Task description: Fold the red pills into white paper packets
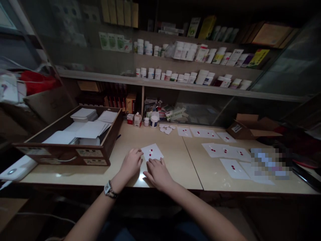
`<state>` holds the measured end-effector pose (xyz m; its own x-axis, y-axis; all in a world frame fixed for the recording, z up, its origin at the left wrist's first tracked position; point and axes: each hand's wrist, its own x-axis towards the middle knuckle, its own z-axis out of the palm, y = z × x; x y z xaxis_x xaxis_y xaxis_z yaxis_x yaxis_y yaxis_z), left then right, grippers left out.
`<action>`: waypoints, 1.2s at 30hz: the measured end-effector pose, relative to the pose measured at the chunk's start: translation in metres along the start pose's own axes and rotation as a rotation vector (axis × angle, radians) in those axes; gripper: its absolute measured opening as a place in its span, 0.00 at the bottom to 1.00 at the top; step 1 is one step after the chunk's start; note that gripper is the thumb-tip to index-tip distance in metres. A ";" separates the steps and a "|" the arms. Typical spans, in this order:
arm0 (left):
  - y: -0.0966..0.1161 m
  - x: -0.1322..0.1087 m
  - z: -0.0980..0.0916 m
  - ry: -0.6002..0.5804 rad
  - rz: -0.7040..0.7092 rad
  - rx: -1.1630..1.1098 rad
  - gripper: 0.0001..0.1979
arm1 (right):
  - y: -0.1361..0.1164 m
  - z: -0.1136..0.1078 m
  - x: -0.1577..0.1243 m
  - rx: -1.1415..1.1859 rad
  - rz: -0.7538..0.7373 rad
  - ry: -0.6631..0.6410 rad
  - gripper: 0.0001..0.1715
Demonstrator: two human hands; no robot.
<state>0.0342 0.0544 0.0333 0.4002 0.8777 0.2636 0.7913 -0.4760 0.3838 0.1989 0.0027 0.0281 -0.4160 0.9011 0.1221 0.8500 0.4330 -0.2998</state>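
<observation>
Left hand (130, 163) and right hand (157, 174) palms down, fingers loosely spread, tips touching a red-dotted white paper sheet (152, 152).

Medicine bottle labels (143, 73), carton labels (207, 27), too small to read, no legible text

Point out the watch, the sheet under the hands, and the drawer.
Watch (108, 188), head view, on its face.
Sheet (157, 153), head view, on bare paper right of the red marks.
Drawer (60, 154), head view, on its front panel.
</observation>
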 end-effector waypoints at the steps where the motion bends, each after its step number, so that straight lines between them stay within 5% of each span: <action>1: 0.000 0.004 0.002 -0.020 0.021 -0.011 0.15 | 0.001 0.000 0.000 -0.002 -0.016 -0.005 0.18; 8: 0.005 0.040 0.012 -0.087 0.073 0.058 0.11 | 0.007 0.000 -0.004 0.022 -0.065 0.000 0.18; 19: -0.001 0.024 0.013 -0.036 0.003 -0.129 0.10 | 0.060 -0.024 0.047 0.209 -0.008 0.013 0.16; 27: 0.003 0.026 0.026 -0.047 0.046 -0.008 0.16 | 0.058 0.006 0.052 0.105 -0.091 0.045 0.16; 36: 0.008 0.019 0.018 -0.048 0.037 -0.036 0.22 | 0.058 -0.015 0.043 0.070 0.030 0.043 0.14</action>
<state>0.0560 0.0681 0.0254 0.4512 0.8608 0.2356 0.7589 -0.5090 0.4061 0.2357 0.0669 0.0301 -0.3751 0.9144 0.1520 0.8368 0.4046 -0.3689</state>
